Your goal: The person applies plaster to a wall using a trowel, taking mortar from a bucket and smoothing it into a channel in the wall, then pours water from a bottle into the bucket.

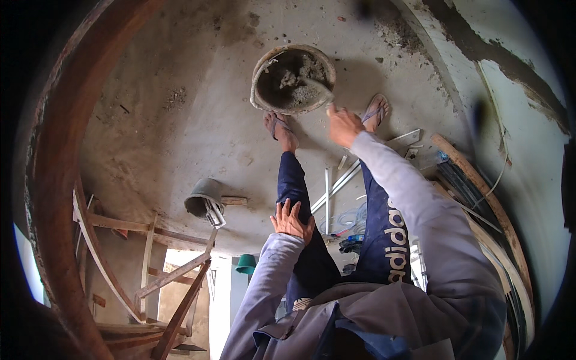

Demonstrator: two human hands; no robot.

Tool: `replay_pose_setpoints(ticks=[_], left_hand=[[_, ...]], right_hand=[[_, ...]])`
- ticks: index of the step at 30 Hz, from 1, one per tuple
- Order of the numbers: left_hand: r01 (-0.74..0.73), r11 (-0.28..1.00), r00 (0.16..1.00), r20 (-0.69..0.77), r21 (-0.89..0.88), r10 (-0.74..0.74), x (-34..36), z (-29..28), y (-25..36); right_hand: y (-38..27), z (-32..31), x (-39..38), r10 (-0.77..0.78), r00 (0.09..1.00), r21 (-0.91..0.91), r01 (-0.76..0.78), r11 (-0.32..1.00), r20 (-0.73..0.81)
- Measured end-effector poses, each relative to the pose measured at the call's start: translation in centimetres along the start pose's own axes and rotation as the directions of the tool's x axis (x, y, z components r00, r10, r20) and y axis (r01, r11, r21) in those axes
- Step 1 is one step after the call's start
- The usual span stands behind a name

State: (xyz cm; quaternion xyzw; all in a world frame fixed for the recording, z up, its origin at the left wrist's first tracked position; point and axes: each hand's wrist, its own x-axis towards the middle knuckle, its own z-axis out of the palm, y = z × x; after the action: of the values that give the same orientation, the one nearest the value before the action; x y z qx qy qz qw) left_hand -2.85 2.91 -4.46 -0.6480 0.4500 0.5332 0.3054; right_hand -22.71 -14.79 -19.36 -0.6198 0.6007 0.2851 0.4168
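A round bucket [257, 96] with a pale, crusted rim stands on the floor just ahead of my feet. Grey mortar [289, 78] lies in lumps inside it. My right hand [345, 126] is closed at the bucket's near right side, gripping what looks like a trowel [320, 90]; its blurred, mortar-coloured blade reaches over the rim into the bucket. The fingers hide the handle. On my left leg, around the knee, my left hand [291, 222] lies flat with its fingers spread and nothing in it.
A grey bucket [204, 189] lies tipped at the left with metal pieces at its mouth. White strips [328, 201] and clear tubing [355, 221] lie between and beside my legs. Long wood pieces [480, 171] line the right wall. Wooden framing [144, 264] and a green bucket [245, 264] are lower left.
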Motion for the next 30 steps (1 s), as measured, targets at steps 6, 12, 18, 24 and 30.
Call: replay_pose_setpoints(ticks=[6,12,18,24,30], left_hand=[[-0.024,1.0,0.999,-0.043,0.017,0.025,0.1,0.5,0.4],[-0.033,0.999,0.995,-0.091,-0.011,0.032,-0.1,1.2,-0.2],[-0.046,0.999,0.992,-0.117,-0.013,0.044,-0.1,1.7,-0.9],[-0.081,0.994,0.989,-0.133,-0.069,0.071,-0.2,1.7,-1.4],[-0.074,0.996,0.981,-0.183,-0.042,0.065,-0.6,2.8,-2.3]], right_hand=[[-0.1,-5.1,8.5,0.128,0.933,0.471,-0.284,0.835,0.336],[-3.0,2.6,10.0,0.001,0.99,-0.166,-0.025,0.986,-0.144],[-0.2,-3.0,3.5,-0.209,0.978,-0.361,0.188,0.913,-0.019],[-1.3,-4.8,8.7,-0.168,0.985,-0.198,0.161,0.967,-0.022],[-0.8,0.2,9.9,-0.029,0.992,0.256,-0.005,0.967,0.126]])
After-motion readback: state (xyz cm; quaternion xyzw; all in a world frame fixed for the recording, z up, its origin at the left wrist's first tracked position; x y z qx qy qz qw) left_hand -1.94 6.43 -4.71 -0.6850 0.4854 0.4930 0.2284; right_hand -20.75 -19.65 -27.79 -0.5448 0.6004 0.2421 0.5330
